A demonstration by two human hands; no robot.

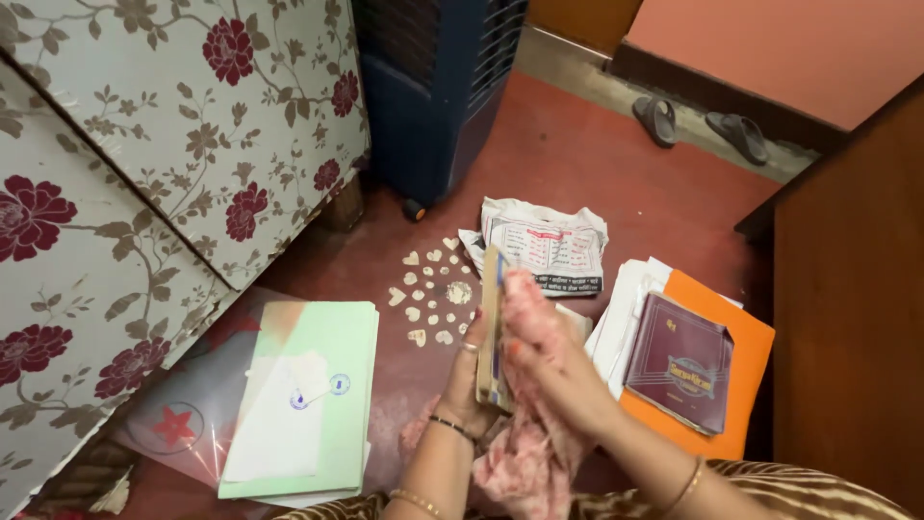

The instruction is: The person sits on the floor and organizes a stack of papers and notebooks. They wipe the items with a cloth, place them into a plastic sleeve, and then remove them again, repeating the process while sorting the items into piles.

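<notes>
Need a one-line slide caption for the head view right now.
Left hand holds a flat board upright while the right hand wipes it with a pink cloth above the red floor.

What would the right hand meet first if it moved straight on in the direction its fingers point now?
The right hand already presses a pink cloth against the flat book in the left hand; that book comes first.

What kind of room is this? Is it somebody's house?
Probably a room in a home. Slippers sit by the doorway, a flowered cupboard and a blue air cooler stand on the red floor, and the left hand and right hand wipe a flat frame with a cloth.
</notes>
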